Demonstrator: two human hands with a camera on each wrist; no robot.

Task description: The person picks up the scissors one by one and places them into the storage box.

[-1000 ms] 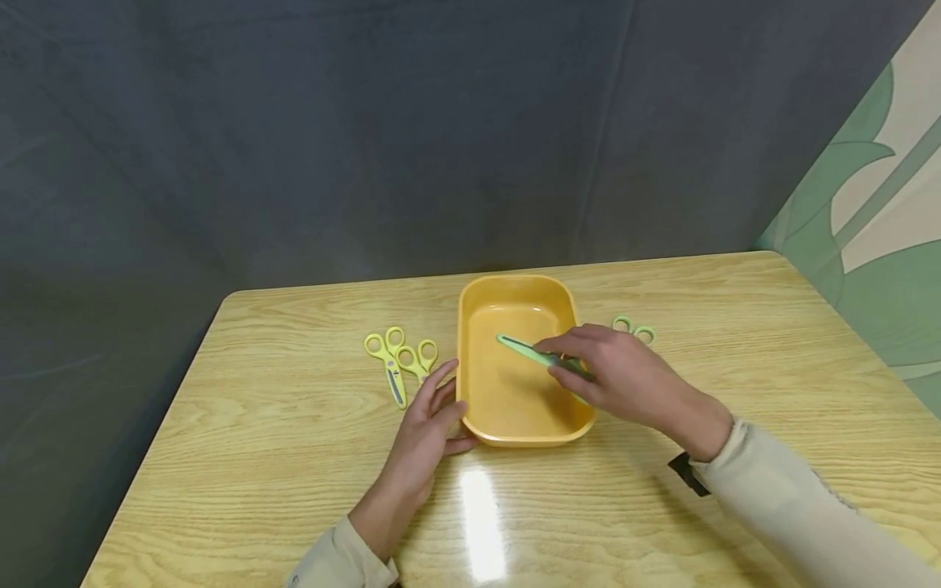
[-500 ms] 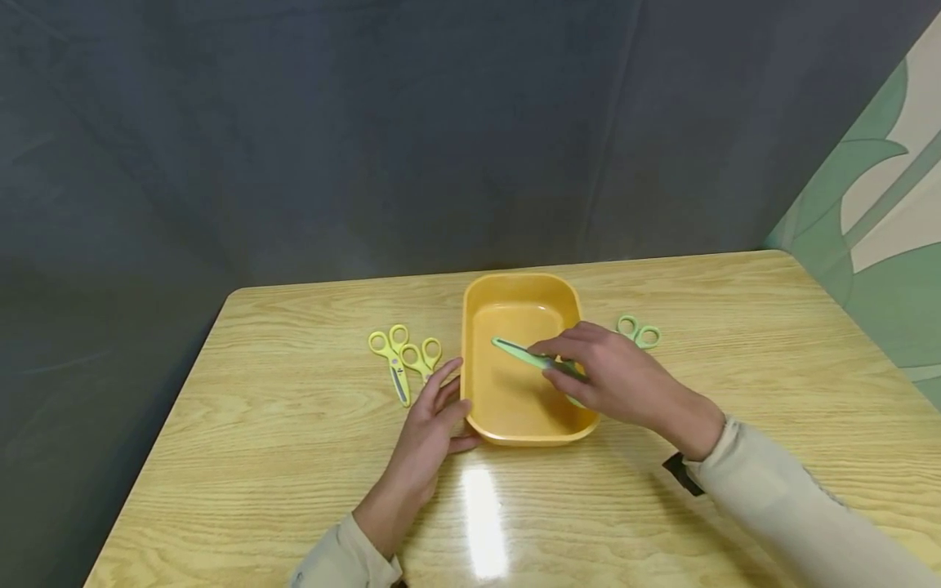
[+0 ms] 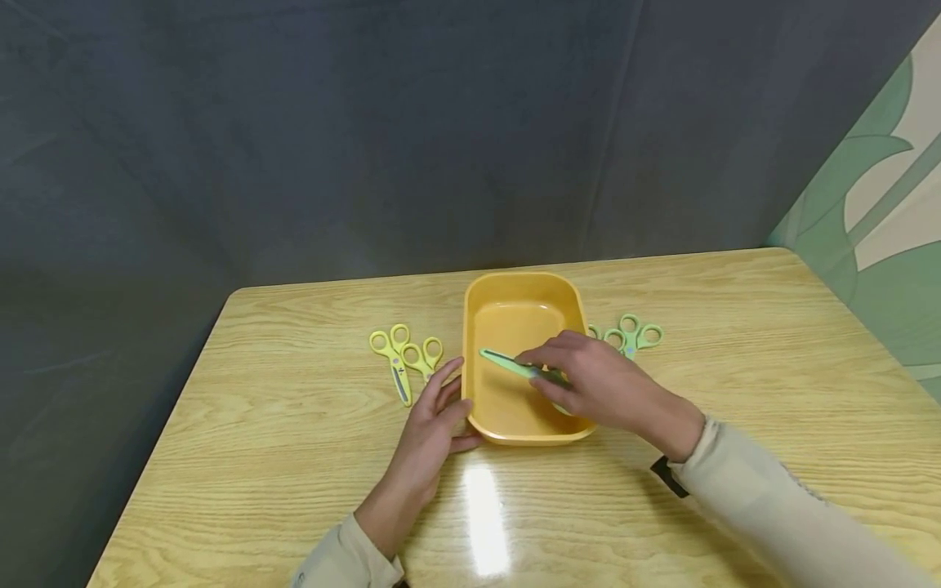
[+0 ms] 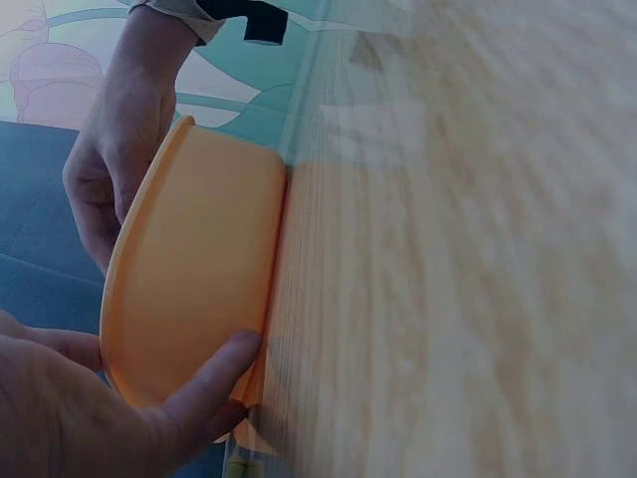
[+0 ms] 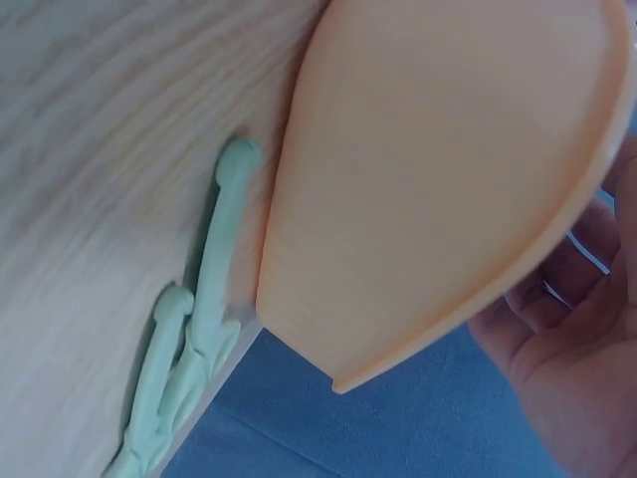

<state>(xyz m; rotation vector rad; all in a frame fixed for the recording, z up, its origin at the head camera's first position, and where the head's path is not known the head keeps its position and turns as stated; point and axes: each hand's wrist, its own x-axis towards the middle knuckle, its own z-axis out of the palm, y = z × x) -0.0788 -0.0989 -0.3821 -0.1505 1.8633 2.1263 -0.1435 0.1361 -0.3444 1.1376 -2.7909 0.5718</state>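
Observation:
An orange plastic tray [image 3: 503, 339] with raised walls stands on the table. My left hand [image 3: 426, 445] holds it by the near left corner, thumb at the rim and fingers along the outer wall. In the left wrist view one finger [image 4: 214, 383] lies against that wall, low by the table. Over the tray's inside, my right hand [image 3: 599, 380] pinches green scissors [image 3: 507, 363], blades pointing left. Their handles are mostly hidden by the hand. In the right wrist view my right palm [image 5: 587, 368] shows beside the rim, with the held scissors out of sight.
Left of the tray lie two pairs of yellow scissors [image 3: 397, 367], partly overlapping. Green scissors [image 3: 631, 336] rest on the wooden table [image 3: 294, 457] to the right, with another green handle [image 3: 596, 331] beside them. A dark partition [image 3: 412, 147] stands behind the table.
My right hand has shifted left and slightly lower over the tray with the green scissors. More of the green scissors on the table shows. The left hand keeps its hold.

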